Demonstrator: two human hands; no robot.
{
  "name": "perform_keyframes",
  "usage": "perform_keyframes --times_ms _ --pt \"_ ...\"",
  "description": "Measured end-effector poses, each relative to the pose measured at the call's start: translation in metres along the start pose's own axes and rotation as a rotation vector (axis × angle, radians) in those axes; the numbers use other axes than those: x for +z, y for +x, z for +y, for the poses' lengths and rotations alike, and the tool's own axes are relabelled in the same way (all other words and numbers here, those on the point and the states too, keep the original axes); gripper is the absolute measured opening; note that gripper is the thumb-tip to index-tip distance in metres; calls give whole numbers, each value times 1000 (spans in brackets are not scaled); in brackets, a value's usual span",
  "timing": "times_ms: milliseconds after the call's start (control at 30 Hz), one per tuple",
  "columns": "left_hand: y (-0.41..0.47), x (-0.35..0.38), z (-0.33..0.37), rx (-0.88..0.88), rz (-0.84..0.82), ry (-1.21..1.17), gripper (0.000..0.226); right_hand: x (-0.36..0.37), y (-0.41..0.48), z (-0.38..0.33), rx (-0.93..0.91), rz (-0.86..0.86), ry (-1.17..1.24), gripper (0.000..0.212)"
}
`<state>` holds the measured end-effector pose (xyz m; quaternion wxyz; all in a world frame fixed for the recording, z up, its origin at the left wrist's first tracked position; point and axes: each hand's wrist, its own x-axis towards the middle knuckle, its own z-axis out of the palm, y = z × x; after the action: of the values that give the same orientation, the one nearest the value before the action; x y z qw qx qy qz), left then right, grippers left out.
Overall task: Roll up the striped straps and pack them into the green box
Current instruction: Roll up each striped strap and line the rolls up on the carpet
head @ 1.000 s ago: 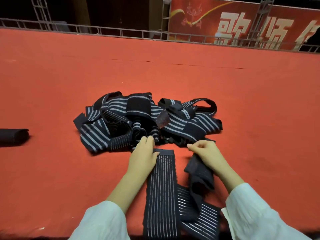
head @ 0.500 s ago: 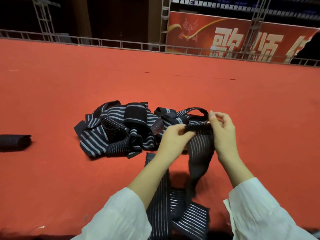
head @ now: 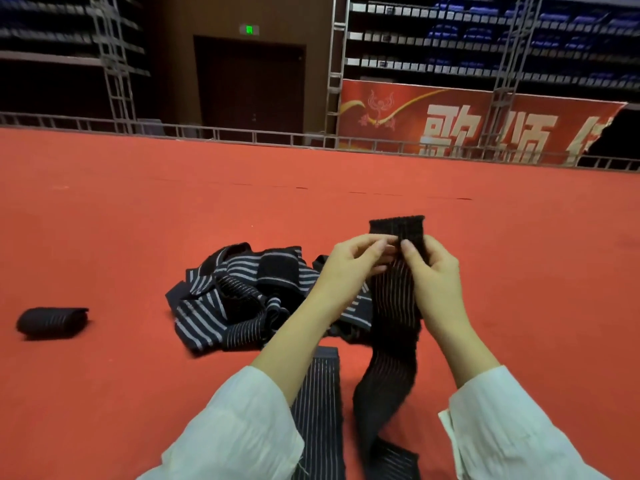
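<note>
I hold one long black strap with thin pale stripes [head: 394, 306] upright in front of me. My left hand [head: 349, 268] and my right hand [head: 433, 271] both pinch it near its top end, which sticks up above my fingers. The rest of the strap hangs down, bends near my sleeves and runs back along the red carpet. A tangled pile of striped straps [head: 242, 299] lies just left of my hands. One rolled-up strap [head: 52, 322] sits on the carpet at the far left. No green box is in view.
Red carpet [head: 138, 220] covers the whole floor around me. A low metal railing [head: 242, 135] runs along its far edge, with a red banner [head: 467, 126], truss posts and dark seating behind it.
Both hands have lifted the strap's end up off the carpet to chest height, and my view has tilted upward. The pile and the rolled strap have stayed where they were.
</note>
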<state>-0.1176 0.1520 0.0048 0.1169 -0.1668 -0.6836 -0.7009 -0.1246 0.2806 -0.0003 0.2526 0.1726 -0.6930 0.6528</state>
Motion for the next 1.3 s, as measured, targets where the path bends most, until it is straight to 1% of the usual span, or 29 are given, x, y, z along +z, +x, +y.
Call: perform_keyframes --times_ms 67,100,133,167,200,267,333,433,600,733,833,900,967,1033,1100,1167,1233,1300 --pt "3 -5 -1 37 150 130 15 -2 6 -2 33 51 57 16" --pt "5 -7 0 32 204 182 20 -2 9 -4 47 60 86 15" --pt "7 -9 2 19 223 207 28 -1 12 -6 56 63 117 15" --pt "8 -11 6 12 217 197 32 1 15 -10 58 63 145 16" --pt "10 -12 11 24 203 168 30 3 17 -15 52 58 166 16" --pt "11 -13 24 105 196 134 14 6 19 -26 17 31 180 15" --pt "10 -15 37 182 219 126 6 8 18 -38 -31 2 164 13" --pt "2 -22 58 244 218 145 6 7 15 -58 -82 -22 139 10" --pt "-29 -26 104 344 174 160 6 1 -2 -102 -157 -71 152 13" --pt "-62 -27 150 447 152 175 5 -4 -22 -148 -212 -117 233 13" --pt "-83 -33 175 485 161 195 4 -4 -38 -176 -222 -196 262 10" --pt "-94 -38 185 456 146 202 2 -3 -47 -187 -227 -250 226 9" --pt "-100 -46 185 414 141 212 5 0 -53 -190 -220 -284 186 8" --pt "-102 -54 176 368 150 235 5 4 -55 -183 -170 -304 165 10" --pt "-102 -62 157 299 164 261 10 11 -55 -164 -91 -321 135 14" --pt "-101 -70 128 199 170 269 13 19 -56 -137 11 -341 113 14" --pt "-100 -76 92 96 182 277 9 28 -59 -104 136 -369 127 13" --pt "-98 -81 52 2 200 303 8 36 -65 -68 259 -400 126 16"
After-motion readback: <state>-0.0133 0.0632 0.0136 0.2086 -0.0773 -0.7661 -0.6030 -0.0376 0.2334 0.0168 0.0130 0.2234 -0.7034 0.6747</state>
